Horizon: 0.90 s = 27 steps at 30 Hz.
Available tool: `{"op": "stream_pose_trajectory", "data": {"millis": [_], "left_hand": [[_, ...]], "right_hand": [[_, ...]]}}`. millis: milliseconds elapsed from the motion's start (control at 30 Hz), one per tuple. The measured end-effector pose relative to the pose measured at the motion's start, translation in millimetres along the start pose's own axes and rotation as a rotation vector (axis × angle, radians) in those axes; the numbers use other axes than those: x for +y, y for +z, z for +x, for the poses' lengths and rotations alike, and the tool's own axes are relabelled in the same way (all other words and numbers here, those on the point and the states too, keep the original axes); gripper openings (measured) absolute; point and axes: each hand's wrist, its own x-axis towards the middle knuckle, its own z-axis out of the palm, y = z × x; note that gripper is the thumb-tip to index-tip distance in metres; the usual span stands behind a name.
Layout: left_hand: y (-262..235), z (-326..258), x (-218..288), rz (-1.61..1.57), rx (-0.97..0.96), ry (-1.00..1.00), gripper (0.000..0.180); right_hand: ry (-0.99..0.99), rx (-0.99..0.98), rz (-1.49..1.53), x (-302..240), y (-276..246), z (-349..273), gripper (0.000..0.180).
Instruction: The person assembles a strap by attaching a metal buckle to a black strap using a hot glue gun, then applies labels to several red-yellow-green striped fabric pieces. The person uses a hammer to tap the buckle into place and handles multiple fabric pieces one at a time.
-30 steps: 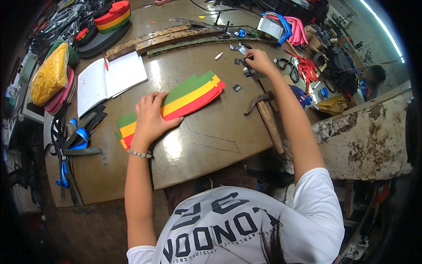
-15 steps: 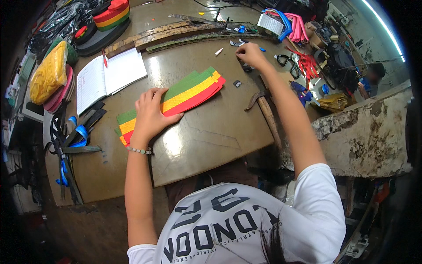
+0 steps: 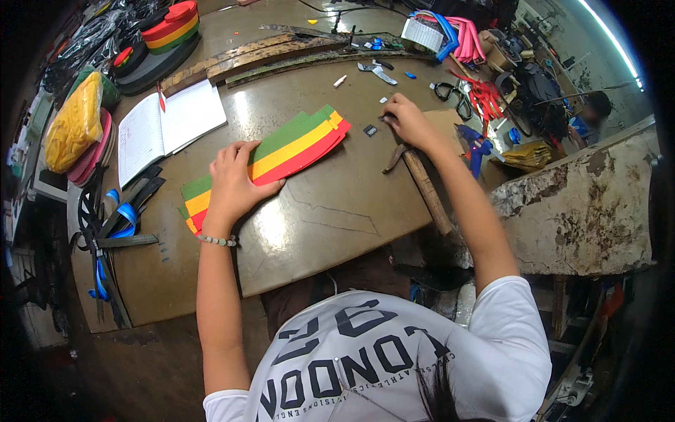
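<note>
A person leans over a worn, glossy brown worktop (image 3: 316, 218), seen from above. The left hand (image 3: 232, 184) lies palm down, fingers spread flat and released, pressing on a long stack of striped webbing (image 3: 295, 148) with green, yellow and red bands. The stack lies diagonally near the middle of the worktop, its lower end hidden under the hand. A beaded bracelet (image 3: 218, 240) circles the left wrist.

The right arm stretches straight forward. The right hand (image 3: 408, 123) is curled, its fingers pinched together at a small dark piece (image 3: 385, 116) on the worktop; whether they actually grip it is hard to tell at this size. Another small dark square (image 3: 370, 130) lies just beside it.

A hammer (image 3: 422, 184) with a rough wooden handle rests under the right forearm. An open lined notebook (image 3: 169, 126) lies left of the webbing. Black scissors (image 3: 453, 98) sit beyond the right hand.
</note>
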Motion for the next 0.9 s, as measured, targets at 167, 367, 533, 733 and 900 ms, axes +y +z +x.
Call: {"op": "stream_pose_trajectory", "data": {"millis": [167, 367, 533, 733, 900], "left_hand": [[1.3, -0.8, -1.1, 0.025, 0.014, 0.010, 0.077], [-1.7, -0.4, 1.6, 0.013, -0.014, -0.005, 0.077], [-3.3, -0.1, 4.3, -0.013, -0.022, -0.012, 0.076], [-4.4, -5.2, 4.8, -0.004, -0.005, -0.013, 0.076], [-6.5, -2.6, 9.7, -0.003, -0.011, -0.022, 0.076]], "right_hand": [[0.025, -0.069, -0.025, -28.7, 5.0, -8.6, 0.021], [0.040, 0.008, -0.171, -52.5, 20.3, -19.2, 0.020], [0.058, 0.098, -0.250, -50.1, 35.0, -14.1, 0.019], [0.054, -0.191, -0.010, -23.0, -2.3, 47.5, 0.016], [0.363, -0.081, 0.635, 43.6, -78.8, 134.5, 0.026]]}}
